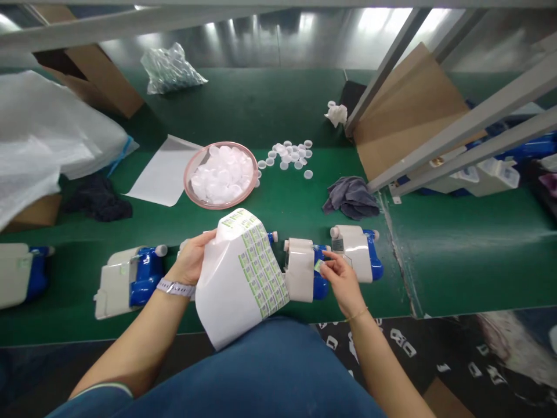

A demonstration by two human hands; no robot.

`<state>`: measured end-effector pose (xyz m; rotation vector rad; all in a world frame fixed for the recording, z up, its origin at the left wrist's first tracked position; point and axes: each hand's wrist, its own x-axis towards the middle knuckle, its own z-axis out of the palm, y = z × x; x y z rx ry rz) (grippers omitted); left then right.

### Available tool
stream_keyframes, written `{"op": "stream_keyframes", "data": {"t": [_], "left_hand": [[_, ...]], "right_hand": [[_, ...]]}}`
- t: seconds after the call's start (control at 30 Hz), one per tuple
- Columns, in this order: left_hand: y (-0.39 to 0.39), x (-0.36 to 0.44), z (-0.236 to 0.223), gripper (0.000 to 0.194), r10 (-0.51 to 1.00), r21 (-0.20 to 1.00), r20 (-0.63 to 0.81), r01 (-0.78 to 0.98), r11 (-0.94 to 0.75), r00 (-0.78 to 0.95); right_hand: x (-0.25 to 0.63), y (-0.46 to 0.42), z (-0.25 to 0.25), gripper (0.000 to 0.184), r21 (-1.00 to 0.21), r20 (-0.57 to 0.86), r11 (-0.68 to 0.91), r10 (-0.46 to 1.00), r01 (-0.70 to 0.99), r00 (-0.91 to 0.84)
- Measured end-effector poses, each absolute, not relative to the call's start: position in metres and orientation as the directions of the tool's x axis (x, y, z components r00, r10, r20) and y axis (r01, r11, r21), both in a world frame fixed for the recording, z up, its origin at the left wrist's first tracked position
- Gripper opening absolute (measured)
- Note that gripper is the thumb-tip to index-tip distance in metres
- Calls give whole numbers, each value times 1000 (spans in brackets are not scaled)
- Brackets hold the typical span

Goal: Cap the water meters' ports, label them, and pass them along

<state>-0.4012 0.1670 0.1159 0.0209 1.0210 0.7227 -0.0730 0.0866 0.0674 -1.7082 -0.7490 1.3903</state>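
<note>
My left hand (191, 260) grips the upper left edge of a label sheet (230, 284), whose right part bears rows of small green and white stickers. Between the fingertips of my right hand (342, 281) is one small green sticker (318, 265), held over a white and blue plastic unit (300, 273). Just right of that, a similar white and blue unit (355, 252) lies on the green table. The sheet partly hides another unit behind it. To the left of my left wrist rests one more white and blue unit (130, 281).
A pink bowl (188, 187) of white caps stands behind the sheet, with several loose caps (290, 154) beside it. Dark cloths (351, 197) lie on both sides. Grey metal bars (387, 69) and a cardboard sheet (413, 110) rise at the right. Another unit (21, 276) is far left.
</note>
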Motion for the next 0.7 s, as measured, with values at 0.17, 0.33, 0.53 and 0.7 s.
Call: {"op": "stream_keyframes", "data": {"t": [0.17,0.33,0.53,0.7], "left_hand": [[178,-408,112,42,493,287,-810,-518,806,318],[185,-411,107,42,459,232,-819,-532,814,344],[191,-415,103,42,451,194,-805,-548,814,386],[195,-420,97,41,459,191,-795,-554,810,397]], "right_hand": [[-85,100,40,44,-822,-519,-558,817,116,251],[-86,111,40,39,-800,-497,-552,829,234,257],[-92,120,55,27,-679,-469,-524,848,515,245],[-94,121,57,23,-625,-446,-507,856,594,262]]}}
